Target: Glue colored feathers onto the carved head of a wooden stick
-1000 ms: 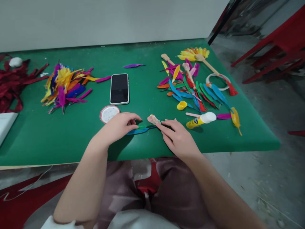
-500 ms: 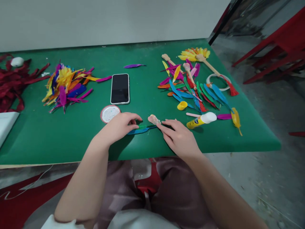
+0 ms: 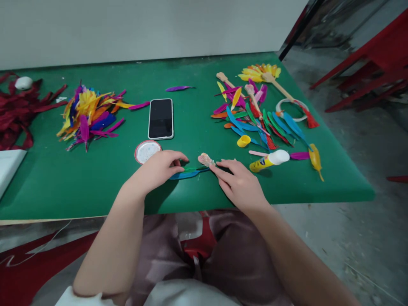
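A green feather [image 3: 190,170] and a blue feather [image 3: 186,174] lie together at the table's front, their quills pointing right. My left hand [image 3: 161,168] has thumb and fingers closed round the broad end of the green feather, hiding part of it. With thumb and index finger, my right hand [image 3: 239,182] pinches the quill ends. Touching or very near those right fingertips is a small pale wooden piece with a rounded, lobed head [image 3: 206,160]; its lower part is hidden. A yellow glue stick with a white base [image 3: 267,161] lies just right of my right hand.
A phone [image 3: 161,119] and a white lid [image 3: 147,149] lie beyond my left hand. Farther left are a feather pile [image 3: 92,112] and dark red ribbon [image 3: 22,110]. At right lie loose feathers [image 3: 245,123], a yellow cap [image 3: 244,141] and a yellow feather fan [image 3: 277,83].
My left hand has shifted very slightly left along the feathers. My right hand stays in place at the quills.
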`<state>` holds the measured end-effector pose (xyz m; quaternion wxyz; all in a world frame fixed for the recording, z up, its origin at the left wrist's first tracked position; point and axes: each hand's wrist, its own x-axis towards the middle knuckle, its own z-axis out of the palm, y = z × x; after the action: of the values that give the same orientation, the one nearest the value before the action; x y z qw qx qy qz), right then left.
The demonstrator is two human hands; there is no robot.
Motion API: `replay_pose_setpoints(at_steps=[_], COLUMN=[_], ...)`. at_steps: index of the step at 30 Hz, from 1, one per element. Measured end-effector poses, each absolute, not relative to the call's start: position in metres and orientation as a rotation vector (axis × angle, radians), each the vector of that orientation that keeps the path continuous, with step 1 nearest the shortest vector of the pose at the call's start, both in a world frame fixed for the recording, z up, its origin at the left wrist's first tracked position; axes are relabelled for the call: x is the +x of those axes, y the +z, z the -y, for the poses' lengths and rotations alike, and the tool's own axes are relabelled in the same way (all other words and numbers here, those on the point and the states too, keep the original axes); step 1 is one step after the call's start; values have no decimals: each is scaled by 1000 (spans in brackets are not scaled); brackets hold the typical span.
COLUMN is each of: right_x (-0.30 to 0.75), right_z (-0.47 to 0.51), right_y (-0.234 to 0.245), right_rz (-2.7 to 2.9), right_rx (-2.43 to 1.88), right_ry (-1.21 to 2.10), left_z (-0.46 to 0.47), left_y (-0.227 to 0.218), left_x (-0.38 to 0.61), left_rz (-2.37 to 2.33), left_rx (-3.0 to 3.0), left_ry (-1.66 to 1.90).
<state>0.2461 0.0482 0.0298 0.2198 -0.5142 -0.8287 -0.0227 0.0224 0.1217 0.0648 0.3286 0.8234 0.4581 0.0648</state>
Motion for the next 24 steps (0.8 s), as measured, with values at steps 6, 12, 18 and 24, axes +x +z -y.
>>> replay_pose_setpoints(at_steps=[6, 12, 18, 24], right_x=[246, 246, 246, 246], right_z=[-48, -48, -48, -48], right_y=[30, 30, 29, 29], right_rz=[2275, 2274, 2273, 2283], right_rx=[-1415, -1397, -1399, -1403], right_ry=[-55, -51, -48, -69], left_z=[-121, -118, -114, -113], left_y=[65, 74, 83, 78], left_x=[13, 1, -15, -4], left_rz=[-1246, -1334, -1466, -1417], left_rx=[2119, 2079, 2043, 2159], left_ry=[169, 156, 255, 221])
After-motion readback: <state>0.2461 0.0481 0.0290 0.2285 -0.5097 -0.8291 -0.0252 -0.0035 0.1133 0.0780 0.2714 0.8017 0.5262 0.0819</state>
